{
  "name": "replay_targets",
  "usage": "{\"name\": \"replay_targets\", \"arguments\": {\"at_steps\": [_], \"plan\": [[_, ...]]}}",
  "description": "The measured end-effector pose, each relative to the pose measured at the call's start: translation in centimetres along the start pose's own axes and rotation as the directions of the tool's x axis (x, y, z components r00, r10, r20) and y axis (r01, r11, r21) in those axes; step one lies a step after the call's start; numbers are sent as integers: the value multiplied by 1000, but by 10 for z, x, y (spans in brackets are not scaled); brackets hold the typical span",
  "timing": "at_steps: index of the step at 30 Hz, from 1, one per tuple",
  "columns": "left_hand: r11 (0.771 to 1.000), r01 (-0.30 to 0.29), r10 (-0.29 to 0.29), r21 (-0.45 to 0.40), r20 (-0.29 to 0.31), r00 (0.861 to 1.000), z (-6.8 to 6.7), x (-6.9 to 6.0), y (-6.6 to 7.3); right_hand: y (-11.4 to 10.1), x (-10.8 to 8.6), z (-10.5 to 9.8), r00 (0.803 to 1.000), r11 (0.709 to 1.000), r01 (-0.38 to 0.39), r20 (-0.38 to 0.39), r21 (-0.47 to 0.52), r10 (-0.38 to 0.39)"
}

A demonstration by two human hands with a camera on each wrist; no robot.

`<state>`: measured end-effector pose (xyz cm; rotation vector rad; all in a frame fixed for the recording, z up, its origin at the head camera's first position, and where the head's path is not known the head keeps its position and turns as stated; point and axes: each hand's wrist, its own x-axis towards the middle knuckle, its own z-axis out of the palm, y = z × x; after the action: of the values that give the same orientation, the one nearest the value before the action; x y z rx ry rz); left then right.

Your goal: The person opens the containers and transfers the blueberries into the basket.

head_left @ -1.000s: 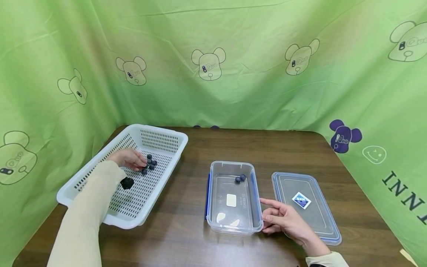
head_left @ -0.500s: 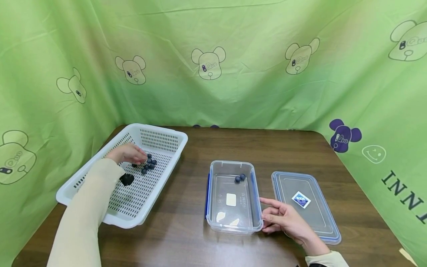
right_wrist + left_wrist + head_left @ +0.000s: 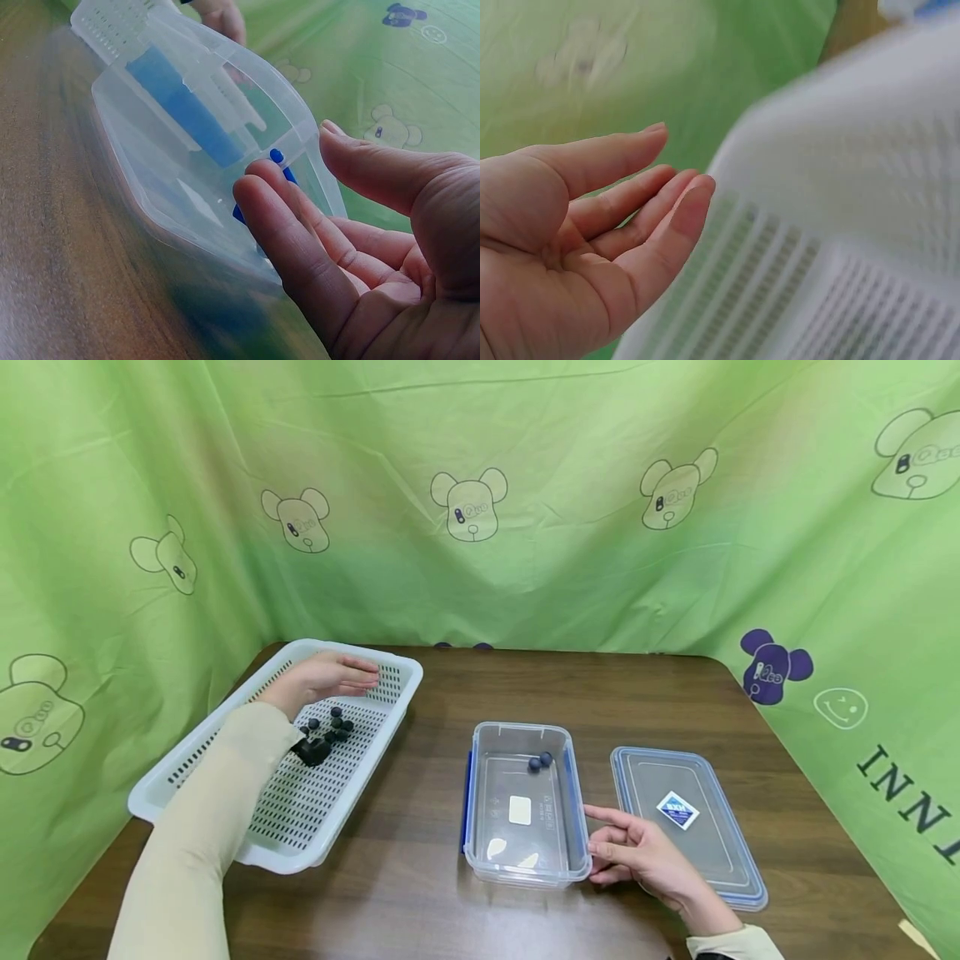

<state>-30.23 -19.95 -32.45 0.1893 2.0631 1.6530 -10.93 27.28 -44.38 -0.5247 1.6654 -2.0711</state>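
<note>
My left hand point(image 3: 330, 678) hovers over the far part of a white perforated basket point(image 3: 360, 777), with nothing held. In the left wrist view its fingers point(image 3: 679, 214) are loosely bent and the palm is bare. Several blueberries point(image 3: 337, 724) lie on the basket floor below; my wrist and a black wrist device partly cover that area. My right hand point(image 3: 637, 853) rests its fingers against the right side of a clear plastic food container point(image 3: 528, 852). Two blueberries point(image 3: 540, 762) sit inside, towards its far end. In the right wrist view the right fingers point(image 3: 281, 232) are relaxed beside the container wall.
The container's clear lid point(image 3: 708, 802), blue-rimmed with a blue-and-white label, lies flat to the right, partly behind the right hand. Everything stands on a brown wooden table point(image 3: 420, 902). A green patterned curtain point(image 3: 390, 585) hangs behind and at both sides.
My left hand has risen from among the blueberries and moved right and away from me, over the basket's far end. A blueberry it covered now shows. The right hand and container stay put.
</note>
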Motion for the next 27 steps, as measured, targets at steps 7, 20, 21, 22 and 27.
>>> {"name": "replay_targets", "arguments": {"at_steps": [7,20,21,22,27], "plan": [[994,-37,41,-99,42,998,41,11,21,0,0,-1,1000,1000,4,4,-1,-4],[998,15,-2,-64,198,980,129,33,32,0,0,-2,1000,1000,7,6,-6,-7],[998,27,-13,-65,210,978,136,35,31,0,0,-2,1000,1000,7,6,-7,-7],[997,38,-23,-67,221,975,143,37,30,0,0,-2,1000,1000,7,6,-9,-7],[996,85,-83,3,270,959,175,46,22,1,0,-1,1000,1000,9,13,1,-9]]}}
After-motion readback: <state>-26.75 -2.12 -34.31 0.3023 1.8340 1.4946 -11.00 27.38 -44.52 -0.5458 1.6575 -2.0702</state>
